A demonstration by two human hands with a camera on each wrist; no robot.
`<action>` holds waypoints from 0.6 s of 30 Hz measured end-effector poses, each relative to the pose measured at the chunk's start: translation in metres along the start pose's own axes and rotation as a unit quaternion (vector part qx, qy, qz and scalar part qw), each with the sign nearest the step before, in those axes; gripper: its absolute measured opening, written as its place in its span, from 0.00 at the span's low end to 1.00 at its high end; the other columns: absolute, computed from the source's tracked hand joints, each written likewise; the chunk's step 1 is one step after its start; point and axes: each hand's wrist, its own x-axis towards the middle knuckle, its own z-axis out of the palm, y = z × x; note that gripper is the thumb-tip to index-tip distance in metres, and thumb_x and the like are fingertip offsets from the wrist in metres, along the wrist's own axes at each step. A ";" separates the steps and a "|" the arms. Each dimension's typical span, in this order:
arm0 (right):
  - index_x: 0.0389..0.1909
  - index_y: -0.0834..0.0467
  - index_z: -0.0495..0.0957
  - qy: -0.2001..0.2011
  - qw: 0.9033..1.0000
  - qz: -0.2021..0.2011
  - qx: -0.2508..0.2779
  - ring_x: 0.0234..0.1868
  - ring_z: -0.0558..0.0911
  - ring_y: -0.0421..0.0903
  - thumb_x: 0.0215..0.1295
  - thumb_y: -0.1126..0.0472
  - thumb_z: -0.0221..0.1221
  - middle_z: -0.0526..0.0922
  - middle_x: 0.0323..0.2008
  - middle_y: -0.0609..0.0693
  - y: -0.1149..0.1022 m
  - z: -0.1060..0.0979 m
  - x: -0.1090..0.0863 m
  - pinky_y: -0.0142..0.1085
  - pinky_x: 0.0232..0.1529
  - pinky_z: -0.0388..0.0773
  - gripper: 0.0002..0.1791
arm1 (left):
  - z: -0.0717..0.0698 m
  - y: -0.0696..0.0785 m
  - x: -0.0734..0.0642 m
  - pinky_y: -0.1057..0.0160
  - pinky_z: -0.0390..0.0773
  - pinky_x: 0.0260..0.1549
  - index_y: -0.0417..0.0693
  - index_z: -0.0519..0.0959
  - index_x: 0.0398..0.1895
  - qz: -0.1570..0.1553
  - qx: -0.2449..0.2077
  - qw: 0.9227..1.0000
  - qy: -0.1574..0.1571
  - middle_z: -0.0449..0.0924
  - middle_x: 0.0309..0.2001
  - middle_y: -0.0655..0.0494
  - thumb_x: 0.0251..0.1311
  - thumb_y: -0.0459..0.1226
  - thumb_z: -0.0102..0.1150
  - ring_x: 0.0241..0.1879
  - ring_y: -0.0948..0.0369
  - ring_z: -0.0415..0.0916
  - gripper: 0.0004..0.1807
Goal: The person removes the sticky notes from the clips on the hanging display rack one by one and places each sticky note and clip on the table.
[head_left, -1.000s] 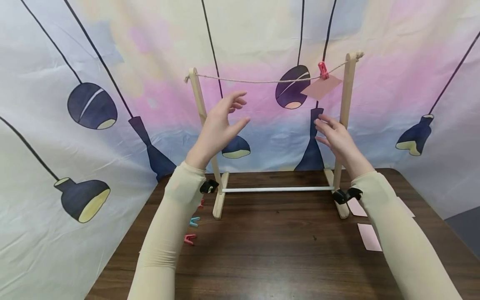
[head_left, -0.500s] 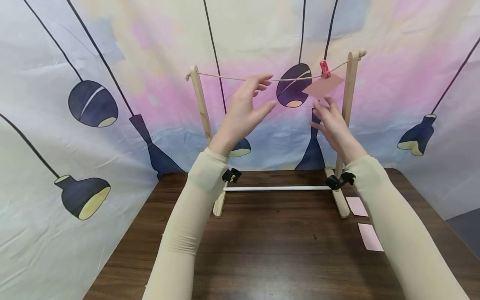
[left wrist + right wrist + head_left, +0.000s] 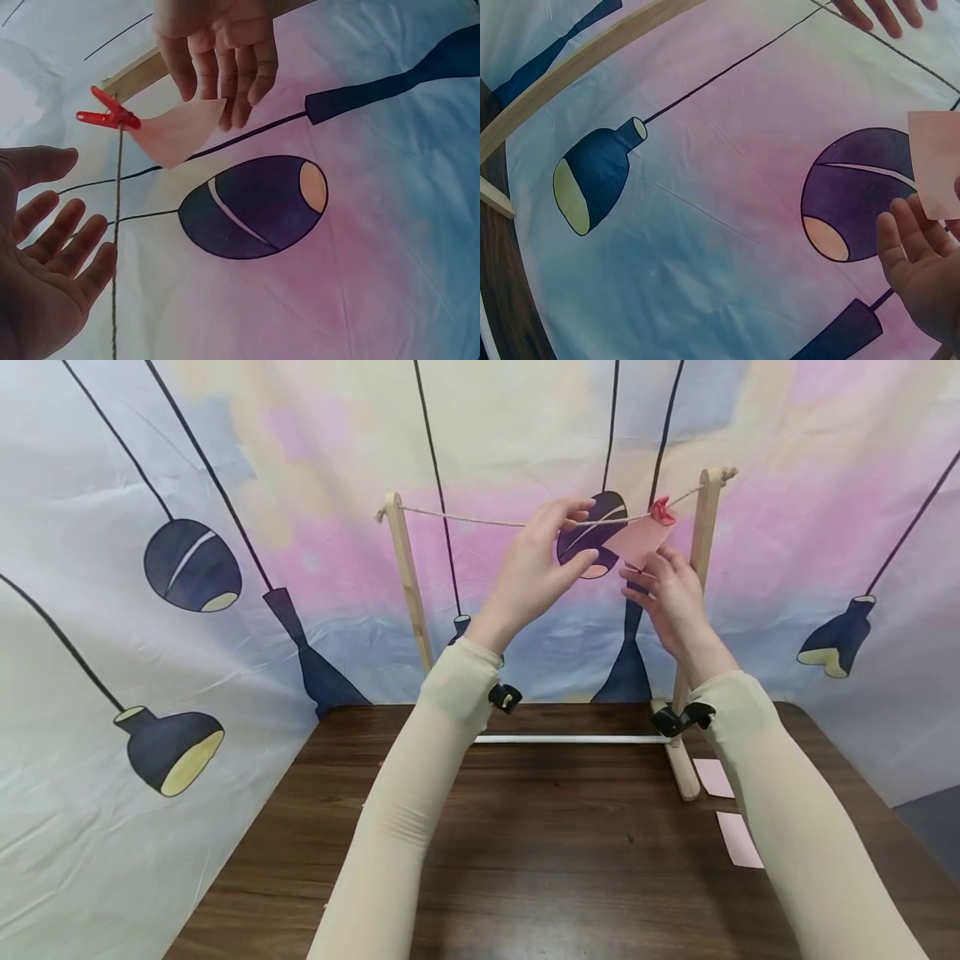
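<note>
A pink paper sheet (image 3: 637,539) hangs by one corner from a red clothespin (image 3: 662,512) on a thin rope (image 3: 480,521). My right hand (image 3: 671,597) holds the sheet's lower corner between thumb and fingers; the exact contact is partly hidden. In the left wrist view the sheet (image 3: 180,131) slants from the clothespin (image 3: 109,116) toward the right hand's fingertips (image 3: 240,112). My left hand (image 3: 532,564), fingers spread and thumb apart, hovers left of the sheet near the rope. It holds nothing.
The rope runs between two wooden posts (image 3: 405,568), joined low down by a white rod (image 3: 570,739). Several pink sheets (image 3: 738,839) lie on the brown table (image 3: 555,877) at the right. A cloth with printed lamps (image 3: 183,564) hangs behind.
My left hand has moved right and up toward the hanging sheet. The right hand has risen to the sheet's lower corner, and the clothespin and sheet have tilted.
</note>
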 end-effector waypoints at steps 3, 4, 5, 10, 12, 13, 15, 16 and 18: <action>0.53 0.58 0.70 0.005 1.000 -0.011 0.008 0.45 0.85 0.43 0.78 0.60 0.52 0.80 0.42 0.51 0.002 -0.001 -0.004 0.32 0.47 0.82 0.09 | 0.008 -0.001 0.005 0.74 0.65 0.60 0.41 0.71 0.67 -0.009 -0.003 1.000 0.004 0.75 0.61 0.48 0.66 0.35 0.65 0.61 0.56 0.73 0.28; 0.50 0.58 0.71 0.007 1.000 -0.013 0.009 0.42 0.86 0.42 0.78 0.60 0.52 0.81 0.40 0.51 0.003 -0.001 -0.005 0.31 0.45 0.82 0.07 | 0.010 -0.001 0.007 0.74 0.65 0.60 0.41 0.71 0.67 -0.016 0.000 1.000 0.005 0.74 0.61 0.48 0.66 0.35 0.65 0.61 0.56 0.73 0.27; 0.48 0.58 0.72 0.008 1.000 -0.014 0.008 0.40 0.86 0.42 0.77 0.61 0.53 0.81 0.38 0.51 0.004 -0.002 -0.007 0.31 0.44 0.82 0.06 | 0.012 -0.001 0.008 0.75 0.65 0.60 0.42 0.72 0.67 -0.022 0.007 1.000 0.008 0.75 0.61 0.49 0.66 0.36 0.65 0.61 0.57 0.72 0.27; 0.45 0.61 0.74 0.014 1.000 -0.019 0.002 0.36 0.86 0.42 0.75 0.62 0.56 0.82 0.34 0.51 0.009 -0.003 -0.013 0.29 0.41 0.83 0.05 | 0.021 0.001 0.014 0.76 0.65 0.58 0.45 0.74 0.66 -0.047 0.031 0.998 0.020 0.75 0.61 0.52 0.67 0.38 0.64 0.60 0.61 0.72 0.25; 0.45 0.61 0.75 0.009 1.000 -0.018 -0.001 0.36 0.86 0.42 0.75 0.62 0.57 0.82 0.35 0.51 0.010 -0.003 -0.014 0.29 0.41 0.83 0.06 | 0.023 0.003 0.017 0.77 0.65 0.58 0.45 0.74 0.66 -0.049 0.027 0.998 0.023 0.75 0.61 0.52 0.67 0.38 0.63 0.60 0.61 0.72 0.25; 0.45 0.61 0.75 0.006 1.000 -0.018 -0.001 0.36 0.86 0.42 0.74 0.63 0.57 0.82 0.35 0.51 0.011 -0.003 -0.015 0.29 0.41 0.83 0.06 | 0.023 0.005 0.018 0.77 0.64 0.58 0.45 0.74 0.66 -0.049 0.026 0.998 0.023 0.75 0.61 0.52 0.68 0.39 0.63 0.61 0.60 0.72 0.25; 0.44 0.62 0.75 -0.003 1.000 -0.021 -0.004 0.36 0.86 0.42 0.74 0.63 0.57 0.83 0.34 0.51 0.013 -0.002 -0.017 0.29 0.41 0.83 0.06 | 0.024 0.007 0.021 0.77 0.64 0.58 0.44 0.74 0.66 -0.044 0.024 0.999 0.019 0.75 0.61 0.52 0.68 0.39 0.63 0.61 0.61 0.72 0.25; 0.44 0.63 0.75 -0.008 1.000 -0.023 -0.004 0.35 0.86 0.42 0.74 0.64 0.57 0.83 0.33 0.51 0.014 -0.002 -0.018 0.29 0.42 0.82 0.06 | 0.025 0.009 0.023 0.78 0.63 0.59 0.44 0.74 0.67 -0.042 0.025 0.999 0.015 0.75 0.62 0.52 0.68 0.39 0.63 0.62 0.61 0.72 0.25; 0.44 0.64 0.74 -0.013 0.999 -0.028 -0.010 0.35 0.86 0.42 0.74 0.64 0.57 0.84 0.32 0.50 0.016 -0.002 -0.019 0.29 0.42 0.82 0.06 | 0.026 0.012 0.026 0.79 0.60 0.60 0.43 0.73 0.68 -0.034 0.028 0.999 0.007 0.75 0.64 0.51 0.68 0.40 0.63 0.63 0.63 0.70 0.26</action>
